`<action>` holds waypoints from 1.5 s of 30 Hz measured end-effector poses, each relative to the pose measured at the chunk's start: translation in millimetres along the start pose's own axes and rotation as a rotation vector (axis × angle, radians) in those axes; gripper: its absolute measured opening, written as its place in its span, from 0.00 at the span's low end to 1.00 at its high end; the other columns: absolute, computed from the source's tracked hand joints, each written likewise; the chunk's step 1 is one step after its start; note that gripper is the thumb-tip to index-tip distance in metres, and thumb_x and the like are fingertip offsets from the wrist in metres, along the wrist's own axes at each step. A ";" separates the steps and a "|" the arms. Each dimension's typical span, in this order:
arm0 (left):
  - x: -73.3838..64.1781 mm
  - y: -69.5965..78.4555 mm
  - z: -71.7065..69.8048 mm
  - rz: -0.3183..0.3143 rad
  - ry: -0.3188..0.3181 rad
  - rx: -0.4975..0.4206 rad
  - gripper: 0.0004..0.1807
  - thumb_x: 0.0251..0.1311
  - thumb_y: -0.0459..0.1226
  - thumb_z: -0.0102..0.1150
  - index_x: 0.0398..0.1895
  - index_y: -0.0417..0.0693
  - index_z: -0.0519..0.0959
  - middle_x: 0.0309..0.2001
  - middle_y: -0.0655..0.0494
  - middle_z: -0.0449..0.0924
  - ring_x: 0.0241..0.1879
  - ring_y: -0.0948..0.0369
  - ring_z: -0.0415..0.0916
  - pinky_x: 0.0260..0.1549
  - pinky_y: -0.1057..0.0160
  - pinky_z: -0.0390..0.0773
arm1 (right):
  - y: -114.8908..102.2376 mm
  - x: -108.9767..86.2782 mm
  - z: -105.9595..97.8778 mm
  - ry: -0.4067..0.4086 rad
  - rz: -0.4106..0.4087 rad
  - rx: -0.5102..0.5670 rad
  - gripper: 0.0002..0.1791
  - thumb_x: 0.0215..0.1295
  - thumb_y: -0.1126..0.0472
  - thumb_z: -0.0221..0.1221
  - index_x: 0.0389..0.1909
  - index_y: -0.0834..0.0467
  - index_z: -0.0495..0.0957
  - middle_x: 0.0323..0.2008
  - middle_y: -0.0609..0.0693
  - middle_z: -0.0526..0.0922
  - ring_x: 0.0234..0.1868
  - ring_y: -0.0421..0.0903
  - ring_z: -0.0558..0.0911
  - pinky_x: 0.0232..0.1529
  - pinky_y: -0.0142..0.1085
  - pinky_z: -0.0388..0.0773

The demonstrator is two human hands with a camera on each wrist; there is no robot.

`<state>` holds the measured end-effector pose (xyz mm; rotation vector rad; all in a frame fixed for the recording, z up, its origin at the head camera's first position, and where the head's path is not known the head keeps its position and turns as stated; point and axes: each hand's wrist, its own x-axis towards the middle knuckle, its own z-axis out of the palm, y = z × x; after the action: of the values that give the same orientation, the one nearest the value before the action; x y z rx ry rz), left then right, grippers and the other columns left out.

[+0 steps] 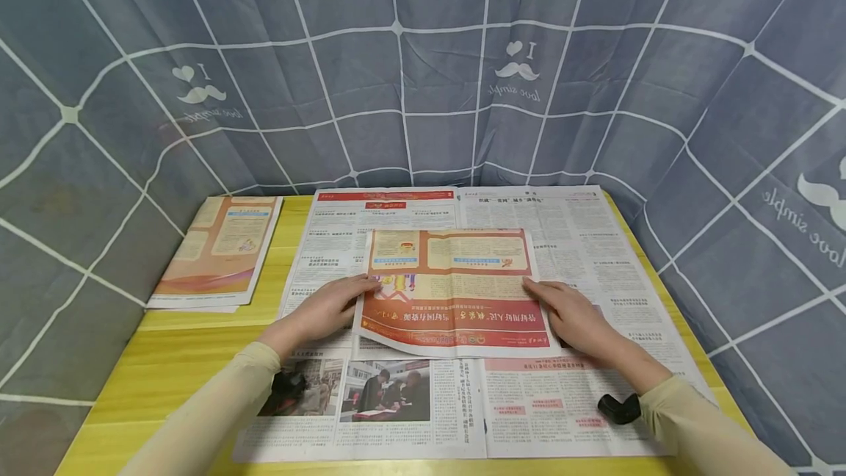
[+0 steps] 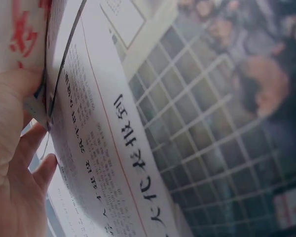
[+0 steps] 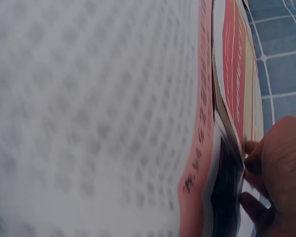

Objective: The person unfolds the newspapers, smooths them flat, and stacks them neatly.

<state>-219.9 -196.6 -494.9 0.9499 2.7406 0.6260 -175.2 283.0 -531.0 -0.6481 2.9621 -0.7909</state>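
A folded newspaper (image 1: 456, 307) with red and orange print lies over the middle of a larger spread newspaper (image 1: 548, 432), its near edge bowed. My left hand (image 1: 330, 307) grips its left edge. In the left wrist view, the thumb of that hand (image 2: 15, 123) is on top and other fingers are below the paper. On the opposite side, my right hand (image 1: 578, 318) pinches the right edge. The right wrist view shows this hand (image 3: 283, 173) with its fingertips at the sheet's border, and part of the fingers hidden by the paper.
Another folded orange newspaper stack (image 1: 218, 255) lies at the left on the yellow wooden table (image 1: 139, 380). A grey curtain (image 1: 436, 94) with white grid lines encloses the back and sides. Black devices, such as the one by the right wrist (image 1: 619, 408), sit at both wrists.
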 end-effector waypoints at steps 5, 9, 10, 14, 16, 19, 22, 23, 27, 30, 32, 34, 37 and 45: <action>4.8 -3.0 0.7 -0.078 0.050 -0.075 0.11 0.77 0.41 0.54 0.56 0.58 0.82 0.65 0.57 0.78 0.66 0.54 0.73 0.63 0.48 0.72 | 7.0 1.9 -4.6 -0.030 0.014 0.039 0.31 0.77 0.69 0.51 0.79 0.52 0.64 0.70 0.60 0.71 0.70 0.62 0.69 0.63 0.60 0.69; 7.8 -2.0 1.4 -0.132 0.070 -0.087 0.06 0.77 0.45 0.54 0.47 0.63 0.81 0.51 0.64 0.84 0.48 0.61 0.81 0.49 0.53 0.78 | 11.5 2.7 -7.3 -0.057 0.034 0.068 0.36 0.74 0.73 0.50 0.80 0.49 0.61 0.71 0.59 0.70 0.71 0.62 0.68 0.63 0.59 0.70; 8.2 -1.2 1.3 -0.149 0.070 -0.096 0.06 0.77 0.46 0.53 0.46 0.62 0.81 0.46 0.65 0.84 0.42 0.62 0.80 0.43 0.54 0.77 | 12.5 2.7 -7.8 -0.062 0.040 0.076 0.37 0.73 0.74 0.49 0.80 0.48 0.60 0.71 0.60 0.69 0.71 0.62 0.68 0.62 0.59 0.70; 9.3 1.3 0.3 -0.216 0.068 -0.148 0.09 0.79 0.48 0.50 0.45 0.59 0.80 0.32 0.63 0.78 0.26 0.61 0.70 0.30 0.57 0.69 | 15.2 2.6 -9.6 -0.077 0.046 0.086 0.41 0.71 0.77 0.48 0.82 0.46 0.57 0.71 0.58 0.70 0.70 0.62 0.68 0.61 0.59 0.71; 9.7 1.7 -0.5 -0.247 0.071 -0.181 0.11 0.79 0.48 0.49 0.45 0.57 0.79 0.28 0.61 0.75 0.24 0.59 0.67 0.27 0.57 0.67 | 15.7 3.2 -10.2 -0.084 0.039 0.090 0.42 0.71 0.77 0.47 0.82 0.46 0.56 0.71 0.55 0.71 0.71 0.61 0.68 0.61 0.59 0.71; 10.8 0.3 -0.7 -0.275 0.086 -0.226 0.13 0.79 0.49 0.48 0.43 0.54 0.78 0.27 0.57 0.71 0.23 0.58 0.65 0.26 0.58 0.66 | 16.6 4.1 -10.4 -0.092 0.013 0.085 0.42 0.71 0.78 0.46 0.83 0.48 0.54 0.70 0.49 0.74 0.71 0.60 0.68 0.61 0.60 0.70; 12.9 -1.3 -1.2 -0.295 0.099 -0.255 0.13 0.80 0.49 0.47 0.43 0.53 0.77 0.28 0.56 0.71 0.25 0.57 0.65 0.27 0.58 0.66 | 17.8 4.3 -11.0 -0.095 -0.004 0.089 0.44 0.69 0.80 0.46 0.83 0.50 0.52 0.69 0.45 0.75 0.71 0.59 0.68 0.63 0.60 0.69; 13.7 -1.8 -1.4 -0.301 0.104 -0.264 0.14 0.80 0.49 0.47 0.43 0.52 0.77 0.28 0.55 0.71 0.25 0.57 0.65 0.27 0.58 0.67 | 18.4 4.3 -11.0 -0.096 -0.007 0.098 0.45 0.68 0.82 0.46 0.83 0.51 0.52 0.69 0.45 0.75 0.71 0.59 0.68 0.64 0.60 0.68; 16.2 -2.1 -3.4 -0.331 0.122 -0.319 0.15 0.80 0.50 0.45 0.54 0.56 0.78 0.34 0.55 0.76 0.29 0.56 0.67 0.31 0.55 0.68 | 18.8 6.2 -10.5 -0.086 0.025 0.153 0.44 0.68 0.82 0.45 0.82 0.47 0.56 0.70 0.50 0.73 0.71 0.57 0.69 0.65 0.59 0.67; 18.6 -0.5 -5.2 -0.354 0.133 -0.354 0.15 0.81 0.50 0.44 0.56 0.57 0.77 0.33 0.52 0.75 0.27 0.54 0.66 0.29 0.55 0.68 | 18.9 8.6 -9.0 -0.070 0.048 0.206 0.38 0.73 0.77 0.46 0.80 0.48 0.61 0.72 0.56 0.70 0.72 0.58 0.69 0.66 0.59 0.67; 21.0 1.9 -7.3 -0.373 0.142 -0.356 0.15 0.81 0.50 0.44 0.51 0.54 0.77 0.28 0.50 0.70 0.23 0.54 0.62 0.25 0.57 0.65 | 18.8 9.8 -9.2 -0.062 0.064 0.271 0.33 0.75 0.72 0.50 0.78 0.51 0.64 0.72 0.56 0.70 0.72 0.58 0.69 0.67 0.60 0.65; 23.8 3.5 -8.6 -0.384 0.150 -0.345 0.15 0.81 0.50 0.44 0.46 0.51 0.76 0.26 0.50 0.67 0.22 0.55 0.61 0.24 0.57 0.65 | 18.9 9.4 -10.2 -0.049 0.101 0.312 0.30 0.77 0.66 0.55 0.77 0.55 0.64 0.69 0.61 0.70 0.69 0.63 0.70 0.64 0.62 0.67; 28.1 4.1 -9.3 -0.397 0.162 -0.326 0.17 0.81 0.50 0.44 0.41 0.47 0.74 0.25 0.50 0.66 0.21 0.55 0.61 0.23 0.58 0.65 | 19.1 12.0 -12.1 -0.034 0.165 0.374 0.31 0.75 0.57 0.61 0.75 0.53 0.66 0.63 0.59 0.76 0.61 0.59 0.78 0.59 0.59 0.73; 36.0 3.3 -9.8 -0.440 0.168 -0.304 0.18 0.81 0.49 0.42 0.40 0.47 0.74 0.24 0.50 0.68 0.20 0.56 0.62 0.21 0.58 0.66 | 22.5 24.8 -15.2 -0.024 0.250 0.444 0.35 0.73 0.49 0.63 0.75 0.54 0.65 0.56 0.57 0.83 0.47 0.50 0.84 0.45 0.47 0.80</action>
<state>-249.1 -175.0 -485.6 0.2251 2.7455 1.0268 -208.3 298.3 -526.1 -0.2538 2.6286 -1.3328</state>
